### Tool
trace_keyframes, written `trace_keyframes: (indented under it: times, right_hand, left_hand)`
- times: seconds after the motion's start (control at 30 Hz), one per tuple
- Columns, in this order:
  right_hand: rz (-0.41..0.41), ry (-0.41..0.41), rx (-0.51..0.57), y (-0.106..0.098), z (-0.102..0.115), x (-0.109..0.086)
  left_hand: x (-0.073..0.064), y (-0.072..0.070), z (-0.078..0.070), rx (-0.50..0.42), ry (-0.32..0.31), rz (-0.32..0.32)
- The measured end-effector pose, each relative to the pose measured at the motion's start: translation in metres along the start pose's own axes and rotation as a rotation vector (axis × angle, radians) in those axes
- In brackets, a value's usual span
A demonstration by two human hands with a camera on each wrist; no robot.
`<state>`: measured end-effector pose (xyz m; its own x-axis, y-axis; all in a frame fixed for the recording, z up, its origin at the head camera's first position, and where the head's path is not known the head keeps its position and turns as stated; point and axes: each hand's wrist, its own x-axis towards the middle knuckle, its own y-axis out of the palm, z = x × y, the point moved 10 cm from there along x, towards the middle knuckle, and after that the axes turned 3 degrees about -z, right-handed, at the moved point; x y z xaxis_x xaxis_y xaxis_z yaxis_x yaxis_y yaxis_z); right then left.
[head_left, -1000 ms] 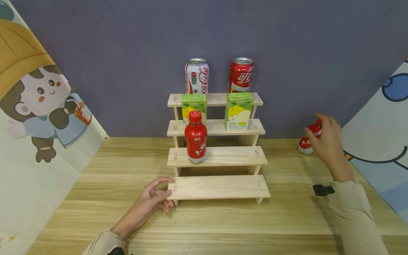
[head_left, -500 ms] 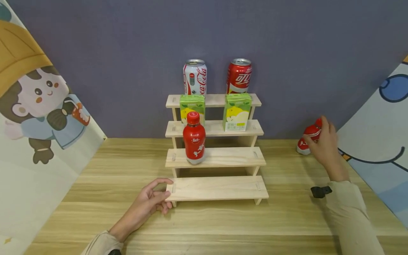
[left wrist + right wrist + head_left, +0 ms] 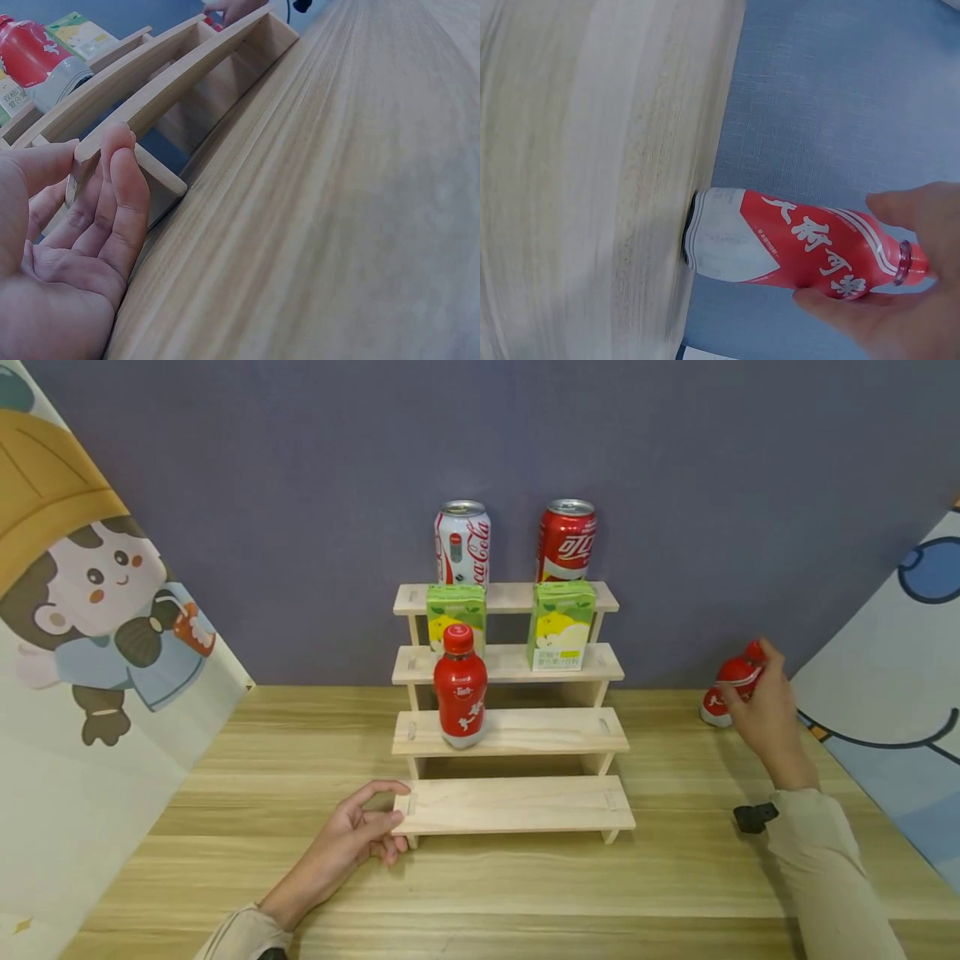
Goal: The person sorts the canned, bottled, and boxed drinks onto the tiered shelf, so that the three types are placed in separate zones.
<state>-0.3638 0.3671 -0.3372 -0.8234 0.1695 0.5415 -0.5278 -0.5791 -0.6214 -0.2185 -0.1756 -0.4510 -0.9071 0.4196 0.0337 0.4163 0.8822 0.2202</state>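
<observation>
A tiered wooden display stand (image 3: pixel 517 806) stands on the table. My left hand (image 3: pixel 360 827) grips the left end of its lowest step; in the left wrist view, the thumb and curled fingers (image 3: pixel 124 176) lie around that step's corner. Far right, my right hand (image 3: pixel 768 710) is around the upper part of a red cola bottle (image 3: pixel 738 681). The right wrist view shows fingers on both sides of the bottle (image 3: pixel 817 247), whose base meets the tabletop. A second red bottle (image 3: pixel 461 689) stands on the left of the second step from the bottom.
Two green juice boxes (image 3: pixel 561 627) stand on the third step. A white cola can (image 3: pixel 462 543) and a red cola can (image 3: pixel 567 539) are on the top one. A grey-blue wall (image 3: pixel 300 527) rises behind; printed panels flank the wooden table (image 3: pixel 480 893).
My right hand has come down onto the bottle at the far right, and its fingers have closed in around the upper part. My left hand has stayed at the stand's lowest step.
</observation>
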Motion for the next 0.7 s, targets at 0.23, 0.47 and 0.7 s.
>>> trace_keyframes:
  times: [0.23,0.47,0.7]
  right_hand:
    - [-0.088,0.053,-0.035,-0.0052,0.0013,-0.0038]
    - [-0.133,0.074,-0.06,-0.0053,0.0,-0.0054]
    - [-0.139,0.071,-0.072,-0.0048,0.0011,-0.0059]
  left_hand:
    - [0.0003,0.0002,-0.0001,-0.006,0.004,0.005]
    - [0.0004,0.0002,-0.0001,-0.007,0.003,0.002]
    - [0.0003,-0.0003,0.0009,-0.002,-0.009,-0.006]
